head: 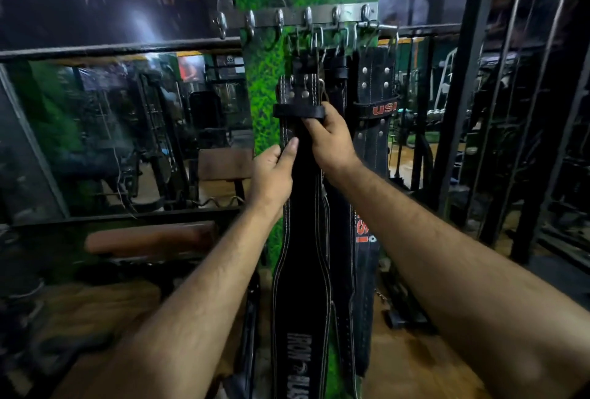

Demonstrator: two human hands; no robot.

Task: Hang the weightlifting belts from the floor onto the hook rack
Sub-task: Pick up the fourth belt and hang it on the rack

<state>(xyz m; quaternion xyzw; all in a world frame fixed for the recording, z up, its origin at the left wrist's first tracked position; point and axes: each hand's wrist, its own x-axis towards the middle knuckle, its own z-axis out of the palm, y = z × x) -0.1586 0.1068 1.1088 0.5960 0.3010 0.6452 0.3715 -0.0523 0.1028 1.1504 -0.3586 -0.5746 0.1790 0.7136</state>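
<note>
A metal hook rack (pixel 322 17) is fixed across a green pillar. Several black weightlifting belts hang from its hooks by their buckles. The front belt (pixel 301 287), black with white stitching and white lettering, hangs straight down in the middle. My right hand (pixel 330 140) grips this belt just under its keeper loop, fingers curled round the strap. My left hand (pixel 273 172) pinches the same belt's left edge a little lower. To the right hangs another black belt (pixel 375 105) with orange lettering.
The green pillar (pixel 265 86) stands between glass panels with dark metal rails. Empty hooks (pixel 250 23) remain on the rack's left end. A brown padded bench (pixel 150 237) sits low on the left. Black metal frames (pixel 523 111) rise on the right over a wooden floor.
</note>
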